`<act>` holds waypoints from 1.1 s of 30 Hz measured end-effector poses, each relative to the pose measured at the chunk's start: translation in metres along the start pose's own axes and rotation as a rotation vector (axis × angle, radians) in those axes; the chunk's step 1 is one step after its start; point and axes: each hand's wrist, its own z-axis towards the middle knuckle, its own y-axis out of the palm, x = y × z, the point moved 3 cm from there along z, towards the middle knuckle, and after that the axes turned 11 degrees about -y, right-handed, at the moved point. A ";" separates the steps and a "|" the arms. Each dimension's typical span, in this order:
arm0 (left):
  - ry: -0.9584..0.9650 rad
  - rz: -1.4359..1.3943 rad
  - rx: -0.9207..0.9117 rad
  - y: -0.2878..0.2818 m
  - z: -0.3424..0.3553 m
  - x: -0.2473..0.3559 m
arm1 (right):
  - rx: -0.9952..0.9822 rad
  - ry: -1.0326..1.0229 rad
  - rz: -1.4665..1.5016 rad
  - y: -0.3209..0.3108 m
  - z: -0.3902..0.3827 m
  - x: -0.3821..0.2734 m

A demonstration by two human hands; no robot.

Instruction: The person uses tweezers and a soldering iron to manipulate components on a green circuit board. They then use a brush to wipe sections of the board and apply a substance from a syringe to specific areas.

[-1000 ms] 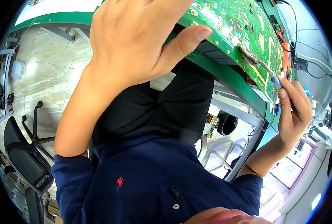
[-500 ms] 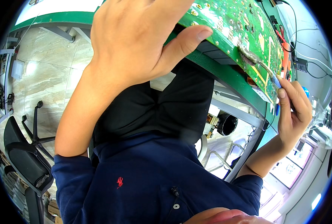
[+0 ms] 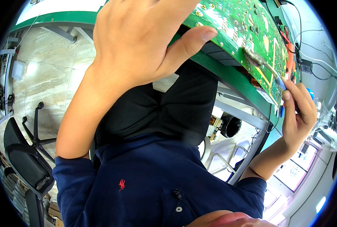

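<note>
A green circuit board with many solder points sits at the top right, over the edge of the green-topped bench. My left hand spans upward beside the board’s left part, thumb stretched apart near its edge; the other fingertips are out of frame. Pinched between the thumb and fingers of my right hand is the blue handle of a brush, its grimy, bristled head against the board’s lower part. Dark housings show beneath the board.
Cables and an orange tool lie beyond the board at right. A black chair stands at lower left, a rack of electronics at far left. A black bin is under the bench.
The brush head has shifted very slightly on the board, and my left hand has moved a little to the right. My right hand keeps its grip on the brush.
</note>
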 end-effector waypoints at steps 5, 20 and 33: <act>-0.010 0.000 0.000 0.000 -0.001 -0.001 | -0.026 -0.014 0.005 -0.001 0.000 0.001; -0.016 -0.027 0.007 -0.001 0.001 0.000 | -0.043 -0.025 0.049 -0.003 -0.001 0.003; -0.038 -0.061 -0.028 -0.002 0.003 0.002 | -0.025 0.016 0.018 -0.001 0.004 0.002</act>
